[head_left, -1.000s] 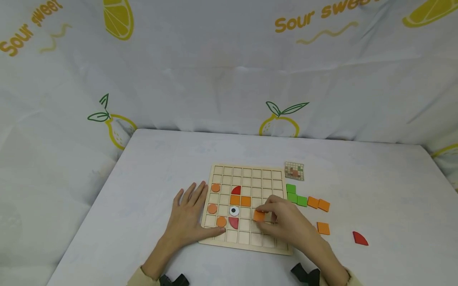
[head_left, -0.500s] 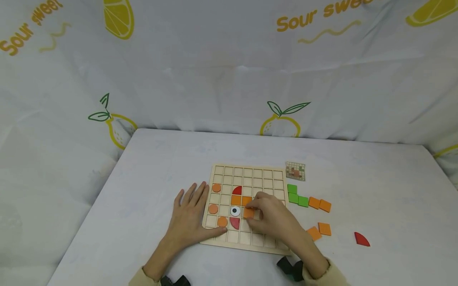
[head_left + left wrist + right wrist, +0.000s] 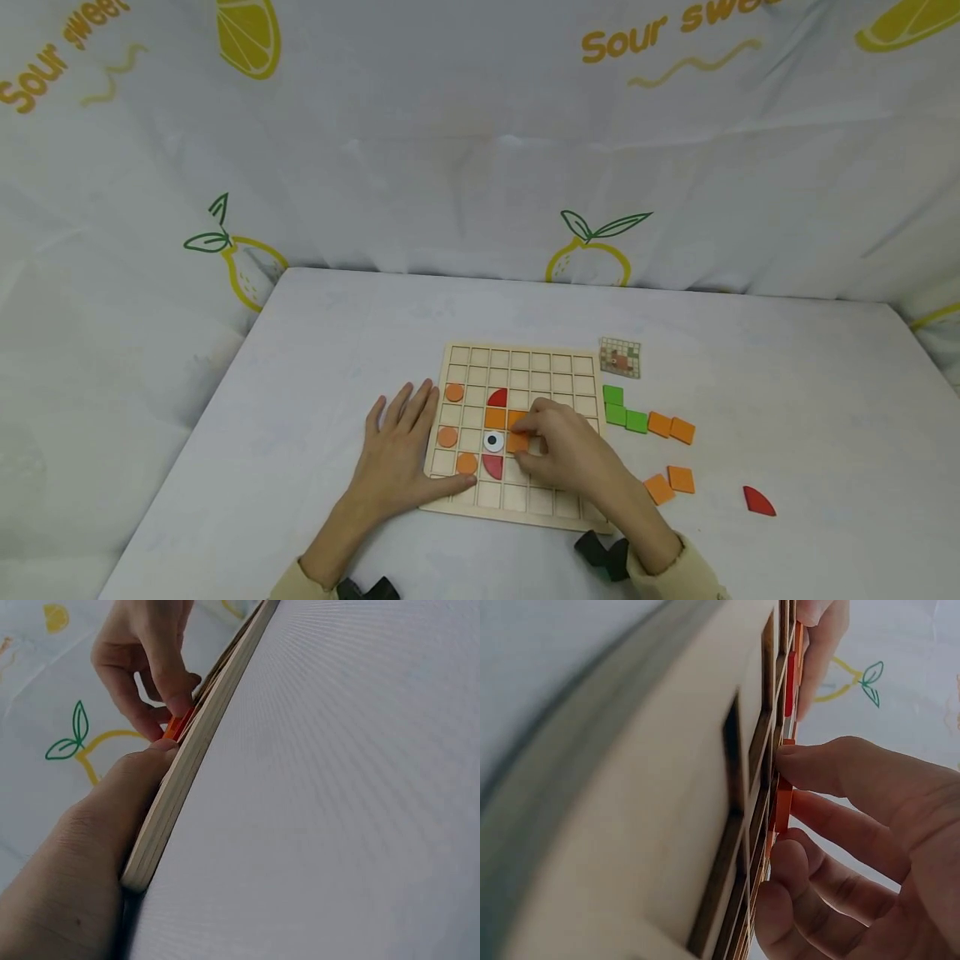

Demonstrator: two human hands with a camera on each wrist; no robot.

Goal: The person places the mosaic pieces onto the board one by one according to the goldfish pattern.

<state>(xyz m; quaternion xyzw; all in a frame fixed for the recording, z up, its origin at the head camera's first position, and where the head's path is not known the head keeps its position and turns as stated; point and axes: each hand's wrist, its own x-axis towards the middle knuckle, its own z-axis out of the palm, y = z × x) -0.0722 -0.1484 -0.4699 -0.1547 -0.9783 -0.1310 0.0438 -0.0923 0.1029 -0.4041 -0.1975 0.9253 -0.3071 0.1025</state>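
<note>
A wooden grid board (image 3: 540, 383) lies on the table. My right hand (image 3: 570, 446) pinches an orange square tile (image 3: 517, 442) between thumb and fingers, at the cell just right of the eye disc (image 3: 492, 442). In the right wrist view the thumb touches the orange tile (image 3: 784, 806) at the grid's surface; whether it lies flat in its cell I cannot tell. My left hand (image 3: 392, 462) rests spread along the board's left edge, thumb over the near-left corner. Orange discs (image 3: 447, 437), a red quarter piece (image 3: 492, 467) and an orange square (image 3: 495, 418) sit in cells.
Right of the board lie several green squares (image 3: 615, 414), several orange squares (image 3: 681, 479) and a red quarter piece (image 3: 759, 502). A small pattern card (image 3: 620, 357) lies by the board's far right corner. A printed cloth (image 3: 450, 167) hangs behind the table.
My right hand has moved left across the board with the orange square tile, to beside the eye disc. Another orange square on the table is now uncovered. My left hand stays put.
</note>
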